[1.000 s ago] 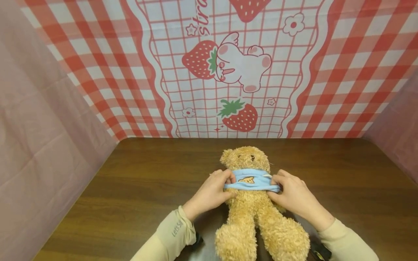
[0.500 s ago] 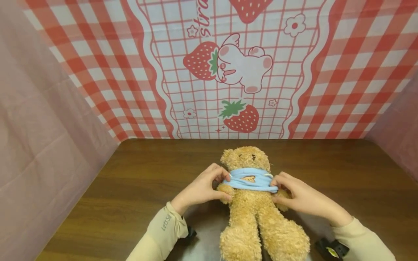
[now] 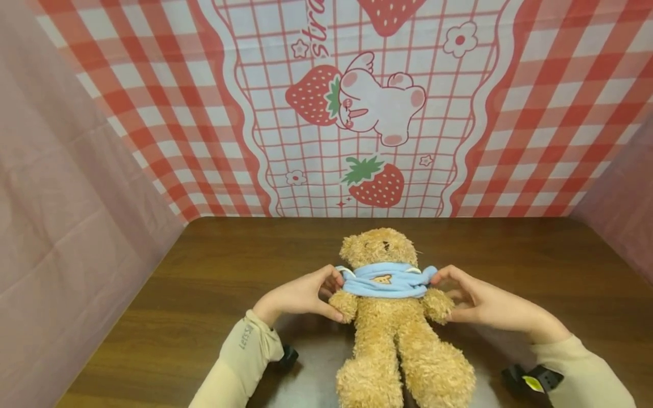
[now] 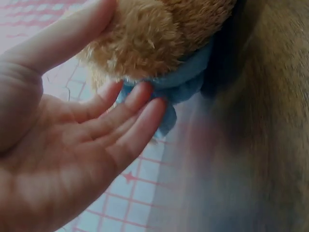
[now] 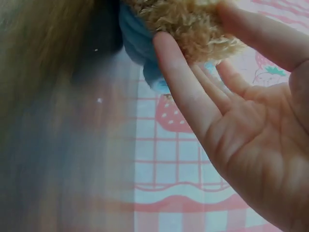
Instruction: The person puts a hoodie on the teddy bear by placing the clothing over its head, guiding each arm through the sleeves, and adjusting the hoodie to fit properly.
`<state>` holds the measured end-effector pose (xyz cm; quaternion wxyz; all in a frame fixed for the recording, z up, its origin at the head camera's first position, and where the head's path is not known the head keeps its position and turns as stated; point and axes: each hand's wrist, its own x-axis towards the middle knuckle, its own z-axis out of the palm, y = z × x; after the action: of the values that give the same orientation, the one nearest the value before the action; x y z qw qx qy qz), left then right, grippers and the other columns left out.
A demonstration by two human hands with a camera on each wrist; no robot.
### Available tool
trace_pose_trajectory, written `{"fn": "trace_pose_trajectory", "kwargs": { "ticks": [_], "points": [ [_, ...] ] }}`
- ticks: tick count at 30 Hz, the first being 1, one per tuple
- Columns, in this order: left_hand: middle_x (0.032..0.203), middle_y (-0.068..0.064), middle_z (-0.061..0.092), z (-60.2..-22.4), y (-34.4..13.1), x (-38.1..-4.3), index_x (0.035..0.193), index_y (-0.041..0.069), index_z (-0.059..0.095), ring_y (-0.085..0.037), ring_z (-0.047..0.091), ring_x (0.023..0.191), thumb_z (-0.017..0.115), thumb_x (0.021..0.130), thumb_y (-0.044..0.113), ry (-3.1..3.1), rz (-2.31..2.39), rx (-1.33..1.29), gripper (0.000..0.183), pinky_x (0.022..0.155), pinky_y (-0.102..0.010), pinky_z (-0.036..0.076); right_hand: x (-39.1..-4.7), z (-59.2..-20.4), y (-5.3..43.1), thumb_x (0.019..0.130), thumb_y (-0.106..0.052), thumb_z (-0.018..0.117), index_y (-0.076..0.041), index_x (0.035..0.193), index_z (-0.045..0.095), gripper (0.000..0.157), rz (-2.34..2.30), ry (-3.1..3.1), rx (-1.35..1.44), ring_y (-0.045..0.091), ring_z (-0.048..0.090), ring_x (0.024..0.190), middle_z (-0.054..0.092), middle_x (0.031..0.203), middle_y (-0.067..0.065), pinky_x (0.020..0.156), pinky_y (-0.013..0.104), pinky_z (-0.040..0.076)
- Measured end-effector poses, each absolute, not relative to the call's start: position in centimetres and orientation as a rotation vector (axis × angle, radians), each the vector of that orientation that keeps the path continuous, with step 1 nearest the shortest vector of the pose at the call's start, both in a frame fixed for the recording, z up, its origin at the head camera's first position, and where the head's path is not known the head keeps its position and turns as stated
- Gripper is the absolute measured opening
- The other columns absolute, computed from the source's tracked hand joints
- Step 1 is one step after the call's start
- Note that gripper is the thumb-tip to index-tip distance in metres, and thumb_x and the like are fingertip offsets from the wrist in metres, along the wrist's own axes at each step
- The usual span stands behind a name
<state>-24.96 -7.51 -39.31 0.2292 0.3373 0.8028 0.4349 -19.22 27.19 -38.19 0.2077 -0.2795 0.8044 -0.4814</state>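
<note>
A tan fluffy teddy bear (image 3: 382, 334) lies on its back, head toward the far side of the table. Its light-blue shirt (image 3: 390, 286), with a small bear patch, is bunched across the chest and upper arms. My left hand (image 3: 301, 294) has the bear's left-side paw (image 3: 344, 305) between thumb and fingers, the fingertips at the shirt's edge. On the other side my right hand (image 3: 492, 306) spans the right-side paw (image 3: 437, 306) the same way. Both wrist views show the fingers fairly straight, touching fur and blue cloth (image 4: 186, 79).
The dark wooden table (image 3: 229, 266) extends around the bear. A red-and-white strawberry-print cloth (image 3: 377, 170) hangs behind it, with pink cloth (image 3: 87, 198) at the left. Black straps (image 3: 533, 378) sit at both wrists.
Both hands have moved outward from the shirt's sides to the paws. Both paws now show below the sleeves, and the shirt spreads wider at the shoulders. The bear's head has shifted slightly left.
</note>
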Motion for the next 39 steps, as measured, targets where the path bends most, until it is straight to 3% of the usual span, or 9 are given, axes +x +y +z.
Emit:
{"fn": "trace_pose_trajectory", "kwargs": {
  "ticks": [6, 10, 13, 17, 21, 24, 26, 29, 39],
  "points": [
    [0.119, -0.008, 0.046, -40.1, -7.4, -25.3, 0.113, 0.005, 0.042, -0.021, 0.048, 0.115, 0.073, 0.074, 0.006, 2.074, 1.339, 0.924, 0.05, 0.099, -0.03, 0.038, -19.8, -39.2, 27.0, 0.087, -0.01, 0.059, -0.002, 0.133, 0.027, 0.056, -1.469, 2.125, -0.742, 0.016, 0.062, 0.091, 0.009, 0.141, 0.032, 0.071, 0.039, 0.052],
    [0.123, -0.011, 0.044, -40.7, -6.8, -25.4, 0.117, 0.003, 0.04, -0.024, 0.045, 0.12, 0.072, 0.075, 0.002, 2.029, 1.432, 0.927, 0.053, 0.102, -0.033, 0.034, -20.0, -39.9, 26.7, 0.086, -0.004, 0.059, 0.003, 0.138, 0.023, 0.064, -1.575, 2.08, -0.774, 0.021, 0.064, 0.075, 0.007, 0.139, 0.039, 0.066, 0.04, 0.052],
    [0.125, -0.013, 0.045, -40.9, -6.3, -25.3, 0.119, 0.003, 0.04, -0.024, 0.044, 0.12, 0.071, 0.073, -0.002, 2.025, 1.48, 0.932, 0.056, 0.103, -0.034, 0.033, -20.1, -40.2, 26.6, 0.082, -0.004, 0.063, 0.002, 0.134, 0.032, 0.061, -1.554, 2.153, -0.806, 0.009, 0.057, 0.064, 0.027, 0.138, 0.025, 0.059, 0.033, 0.051],
    [0.119, -0.013, 0.046, -41.0, -5.8, -25.1, 0.119, 0.001, 0.041, -0.022, 0.048, 0.112, 0.073, 0.07, -0.004, 2.058, 1.511, 0.942, 0.059, 0.101, -0.032, 0.035, -20.2, -40.5, 26.5, 0.079, -0.009, 0.068, -0.003, 0.122, 0.043, 0.051, -1.482, 2.308, -0.811, 0.0, 0.035, 0.054, 0.042, 0.119, -0.008, 0.047, 0.027, 0.039],
    [0.113, -0.011, 0.05, -41.0, -5.3, -24.8, 0.116, 0.003, 0.043, -0.017, 0.05, 0.104, 0.077, 0.067, -0.001, 2.13, 1.502, 0.915, 0.059, 0.096, -0.028, 0.039, -20.3, -40.9, 26.2, 0.078, -0.008, 0.068, -0.001, 0.119, 0.04, 0.05, -1.493, 2.326, -0.81, -0.011, 0.046, 0.087, 0.039, 0.119, -0.016, 0.051, 0.027, 0.044],
    [0.108, -0.007, 0.054, -40.9, -5.0, -24.5, 0.112, 0.005, 0.048, -0.015, 0.053, 0.1, 0.078, 0.067, 0.003, 2.195, 1.475, 0.871, 0.054, 0.091, -0.027, 0.041, -20.5, -41.2, 26.0, 0.076, -0.005, 0.069, 0.003, 0.116, 0.038, 0.051, -1.531, 2.307, -0.834, -0.019, 0.029, 0.114, 0.039, 0.12, -0.016, 0.057, 0.029, 0.05],
    [0.105, -0.005, 0.056, -40.9, -4.8, -24.4, 0.108, 0.006, 0.05, -0.014, 0.054, 0.099, 0.078, 0.068, 0.006, 2.225, 1.462, 0.85, 0.048, 0.089, -0.027, 0.042, -20.5, -41.2, 25.9, 0.075, -0.004, 0.07, 0.004, 0.114, 0.038, 0.051, -1.557, 2.297, -0.829, -0.013, 0.045, 0.107, 0.04, 0.12, -0.013, 0.055, 0.031, 0.051],
    [0.1, -0.001, 0.055, -41.1, -4.5, -24.3, 0.099, 0.007, 0.052, -0.012, 0.054, 0.097, 0.078, 0.069, 0.009, 2.26, 1.439, 0.854, 0.04, 0.087, -0.028, 0.041, -20.6, -41.2, 25.8, 0.073, -0.01, 0.074, -0.001, 0.109, 0.041, 0.05, -1.531, 2.373, -0.808, -0.007, 0.05, 0.096, 0.044, 0.114, -0.003, 0.054, 0.028, 0.048],
    [0.066, 0.004, 0.035, -41.2, -4.2, -24.2, 0.081, 0.01, 0.041, -0.008, 0.035, 0.057, 0.08, 0.067, 0.018, 2.405, 1.381, 0.818, 0.042, 0.055, -0.019, 0.032, -20.5, -40.9, 25.1, 0.068, -0.025, 0.079, -0.011, 0.096, 0.044, 0.047, -1.339, 2.654, -0.778, 0.004, 0.044, 0.089, 0.047, 0.103, 0.005, 0.062, 0.027, 0.034]
  ]
}}
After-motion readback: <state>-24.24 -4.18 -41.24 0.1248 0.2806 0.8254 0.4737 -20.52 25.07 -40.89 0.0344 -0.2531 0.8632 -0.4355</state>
